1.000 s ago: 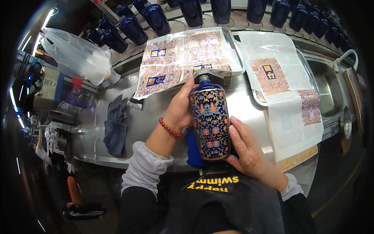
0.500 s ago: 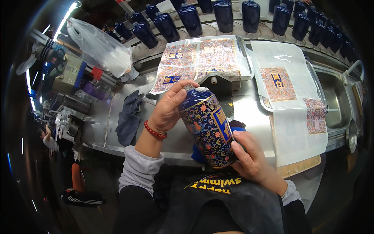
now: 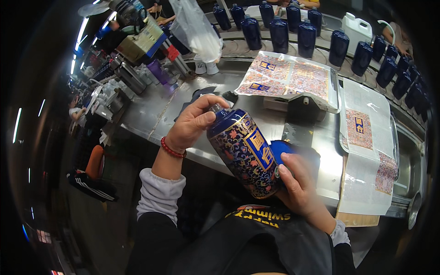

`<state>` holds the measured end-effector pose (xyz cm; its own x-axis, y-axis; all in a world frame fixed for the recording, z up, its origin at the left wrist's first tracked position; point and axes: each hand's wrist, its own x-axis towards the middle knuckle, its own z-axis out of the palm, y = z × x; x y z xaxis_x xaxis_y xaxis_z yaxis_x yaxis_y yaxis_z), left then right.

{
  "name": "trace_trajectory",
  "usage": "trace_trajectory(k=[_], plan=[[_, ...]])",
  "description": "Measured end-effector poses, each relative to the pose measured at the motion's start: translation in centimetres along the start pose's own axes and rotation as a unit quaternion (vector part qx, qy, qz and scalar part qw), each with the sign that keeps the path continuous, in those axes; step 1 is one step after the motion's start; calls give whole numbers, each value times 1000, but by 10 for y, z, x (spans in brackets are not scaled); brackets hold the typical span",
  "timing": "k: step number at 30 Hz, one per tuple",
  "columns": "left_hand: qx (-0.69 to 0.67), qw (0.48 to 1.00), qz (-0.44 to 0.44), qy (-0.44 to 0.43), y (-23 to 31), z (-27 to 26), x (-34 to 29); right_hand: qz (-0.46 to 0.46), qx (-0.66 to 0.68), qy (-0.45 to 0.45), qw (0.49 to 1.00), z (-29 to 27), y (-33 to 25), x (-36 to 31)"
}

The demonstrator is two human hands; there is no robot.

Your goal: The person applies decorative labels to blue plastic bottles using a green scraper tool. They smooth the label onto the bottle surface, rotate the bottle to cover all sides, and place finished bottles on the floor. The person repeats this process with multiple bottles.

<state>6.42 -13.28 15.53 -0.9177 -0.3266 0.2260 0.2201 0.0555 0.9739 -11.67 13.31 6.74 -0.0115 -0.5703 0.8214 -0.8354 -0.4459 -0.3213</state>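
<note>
A dark blue bottle (image 3: 243,153) with a flowered decal and a blue-and-gold label panel is tilted in front of me, its neck up to the left. My left hand (image 3: 195,120) is closed round the neck, thumb and fingers near the mouth. Against the lower end, my right hand (image 3: 297,185) supports the bottle, thumb and forefinger at its right side; its other fingers are hidden beneath. Bright blue material (image 3: 280,149) shows just behind the bottle, its kind unclear.
Patterned decal sheets (image 3: 288,78) lie on a tray beyond the bottle, and another sheet (image 3: 366,146) lies to the right, beside a sink (image 3: 408,153). Plain blue bottles (image 3: 279,34) line a curved conveyor. A plastic bag (image 3: 201,36) and a white jug (image 3: 356,28) are farther back.
My view has swung left, so the bench and sheets sit farther right. The bottle stays in both hands, its label panel turned slightly. A white scrap at its shoulder no longer shows.
</note>
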Motion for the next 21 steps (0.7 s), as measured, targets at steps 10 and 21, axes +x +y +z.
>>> trace_trajectory(k=[10,21], plan=[[-48,999,11,-6,-8,16,11,-11,-26,4,1000,4,-19,-1],[-173,974,-46,-140,-60,53,107,65,-111,5,992,-17,-3,-24]])
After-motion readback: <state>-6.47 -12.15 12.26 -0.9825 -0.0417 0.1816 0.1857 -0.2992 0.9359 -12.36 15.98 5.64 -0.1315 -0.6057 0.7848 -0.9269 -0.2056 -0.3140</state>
